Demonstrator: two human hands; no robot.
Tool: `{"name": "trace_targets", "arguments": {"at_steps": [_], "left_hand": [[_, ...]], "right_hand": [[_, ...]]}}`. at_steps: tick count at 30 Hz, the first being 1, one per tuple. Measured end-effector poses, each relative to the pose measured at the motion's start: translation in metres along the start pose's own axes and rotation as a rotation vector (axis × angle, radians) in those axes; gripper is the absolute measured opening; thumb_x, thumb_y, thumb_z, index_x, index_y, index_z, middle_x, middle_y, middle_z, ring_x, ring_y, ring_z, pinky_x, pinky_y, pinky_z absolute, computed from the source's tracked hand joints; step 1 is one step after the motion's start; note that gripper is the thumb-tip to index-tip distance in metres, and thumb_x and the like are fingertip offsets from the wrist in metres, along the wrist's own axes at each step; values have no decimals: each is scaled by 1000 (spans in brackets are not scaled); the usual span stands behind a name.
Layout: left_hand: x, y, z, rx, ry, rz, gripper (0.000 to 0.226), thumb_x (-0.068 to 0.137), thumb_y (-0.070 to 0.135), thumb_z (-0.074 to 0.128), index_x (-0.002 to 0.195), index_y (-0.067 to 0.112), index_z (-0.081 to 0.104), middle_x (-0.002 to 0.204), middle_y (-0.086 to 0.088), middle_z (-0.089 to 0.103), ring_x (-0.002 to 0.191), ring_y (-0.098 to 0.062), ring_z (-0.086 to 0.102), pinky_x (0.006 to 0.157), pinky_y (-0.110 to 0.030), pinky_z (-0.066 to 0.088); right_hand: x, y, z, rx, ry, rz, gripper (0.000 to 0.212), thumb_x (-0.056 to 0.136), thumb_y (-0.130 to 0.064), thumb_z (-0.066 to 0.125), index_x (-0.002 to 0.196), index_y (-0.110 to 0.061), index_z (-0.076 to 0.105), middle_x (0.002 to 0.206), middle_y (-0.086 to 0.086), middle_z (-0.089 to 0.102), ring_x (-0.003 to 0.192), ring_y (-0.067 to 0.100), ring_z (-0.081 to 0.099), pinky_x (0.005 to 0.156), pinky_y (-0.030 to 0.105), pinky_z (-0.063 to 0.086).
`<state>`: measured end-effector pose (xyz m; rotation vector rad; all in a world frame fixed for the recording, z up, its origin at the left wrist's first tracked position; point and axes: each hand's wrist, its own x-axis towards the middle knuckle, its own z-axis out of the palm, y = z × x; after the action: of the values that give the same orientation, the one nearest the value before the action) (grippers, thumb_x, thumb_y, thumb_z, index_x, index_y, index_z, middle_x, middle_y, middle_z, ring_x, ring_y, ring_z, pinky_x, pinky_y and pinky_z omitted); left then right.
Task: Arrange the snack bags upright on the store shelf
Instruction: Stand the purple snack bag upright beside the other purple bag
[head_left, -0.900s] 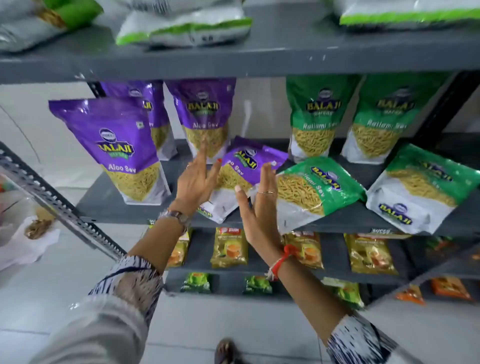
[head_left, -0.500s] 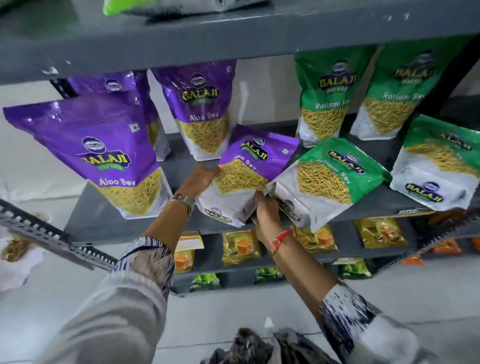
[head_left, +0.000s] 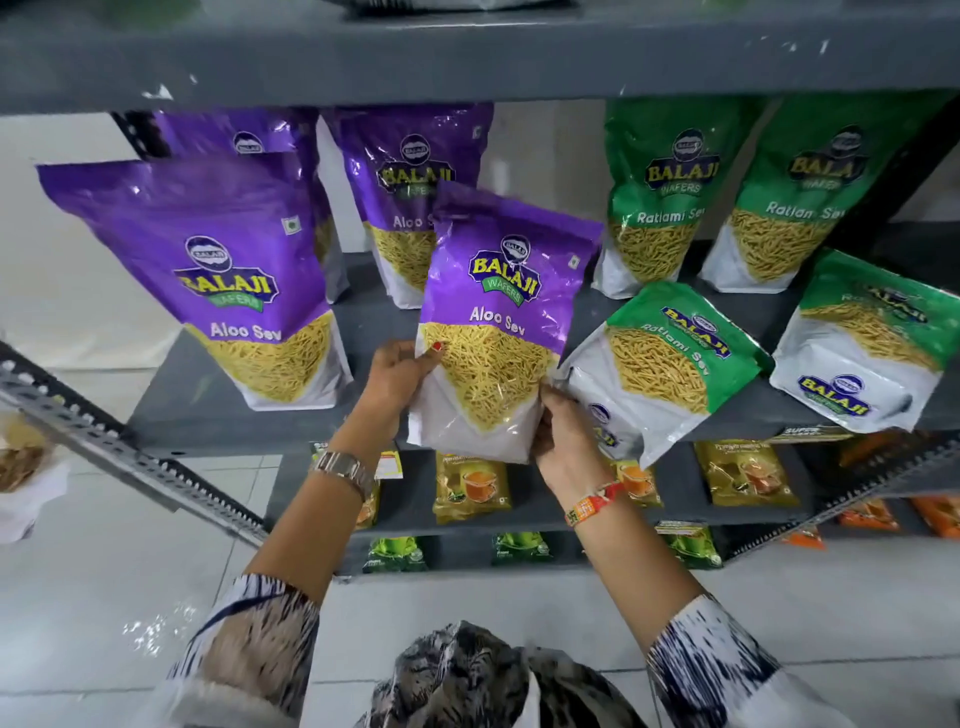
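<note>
Left hand (head_left: 396, 375), right hand (head_left: 562, 440) grip purple bag (head_left: 498, 322).

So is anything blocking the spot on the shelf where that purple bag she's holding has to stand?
Nothing visible does. The purple Aloo Sev bag is held by both hands over bare shelf; the tipped green Ratlami Sev bag crowds its right side.

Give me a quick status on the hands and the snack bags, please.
Left hand and right hand grip purple Aloo Sev bag, nearly upright. Two green Ratlami Sev bags lie tilted alongside.
</note>
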<state>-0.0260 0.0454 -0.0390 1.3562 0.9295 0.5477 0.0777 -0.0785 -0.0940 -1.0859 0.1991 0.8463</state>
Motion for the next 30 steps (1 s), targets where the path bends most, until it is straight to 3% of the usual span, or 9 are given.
{"name": "trace_targets", "arguments": {"at_steps": [2, 3, 6, 10, 17, 22, 25, 30], "left_hand": [[-17, -6, -6, -75, 21, 36, 1, 89, 6, 54, 90, 6, 55, 58, 7, 64, 49, -1, 59, 44, -11, 46], [-22, -12, -9, -106, 30, 55, 9, 89, 6, 53, 98, 5, 55, 66, 5, 65, 57, -5, 61, 48, -12, 48], [-50, -13, -13, -167, 15, 128, 21, 89, 4, 51, 110, 4, 55, 64, 12, 70, 62, -1, 64, 54, -13, 49], [-82, -6, -18, -204, 10, 227, 21, 88, 11, 55, 108, 11, 62, 77, 13, 74, 72, -4, 66, 60, -18, 51], [-109, -4, -24, -281, 58, 347, 21, 87, 6, 55, 102, 17, 64, 88, 7, 75, 78, -8, 68, 62, -19, 52], [-88, -15, -29, -208, 90, 371, 18, 84, -3, 57, 99, 5, 63, 77, 8, 75, 71, -8, 68, 62, -18, 52], [-63, -21, -31, -189, 86, 349, 23, 84, -8, 55, 105, -1, 59, 78, 9, 75, 76, -7, 68, 67, -19, 53], [-28, -21, -32, -221, 68, 311, 23, 86, -8, 50, 104, 5, 54, 92, 0, 68, 80, -2, 66, 74, -19, 54]], "right_hand": [[-9, -4, -3, -21, -56, -33, 11, 91, -15, 54, 92, -17, 65, 97, 4, 67, 91, 21, 62, 87, 39, 52], [-16, -7, -4, -32, -89, -59, 12, 92, -15, 52, 91, -18, 64, 94, 3, 68, 89, 19, 63, 87, 36, 52], [-39, -17, -8, -45, -202, -130, 16, 95, -12, 47, 92, -15, 63, 84, -3, 73, 80, 11, 68, 68, 23, 56], [-71, -31, -12, -43, -327, -220, 17, 94, -11, 47, 99, -8, 62, 83, -7, 76, 83, 8, 69, 66, 20, 55], [-90, -32, -20, -86, -452, -311, 26, 95, -7, 44, 89, -16, 67, 79, -10, 75, 78, 2, 68, 67, 16, 53], [-64, -16, -12, -215, -437, -318, 26, 96, -5, 40, 98, -20, 61, 83, -14, 72, 76, 3, 63, 66, 26, 46], [-45, -14, 3, -230, -399, -285, 30, 96, -3, 38, 108, -23, 57, 94, -16, 70, 84, 0, 66, 78, 35, 48], [-22, -15, 29, -231, -350, -314, 34, 97, -7, 40, 127, -18, 50, 109, -7, 65, 98, 6, 61, 90, 43, 48]]}}
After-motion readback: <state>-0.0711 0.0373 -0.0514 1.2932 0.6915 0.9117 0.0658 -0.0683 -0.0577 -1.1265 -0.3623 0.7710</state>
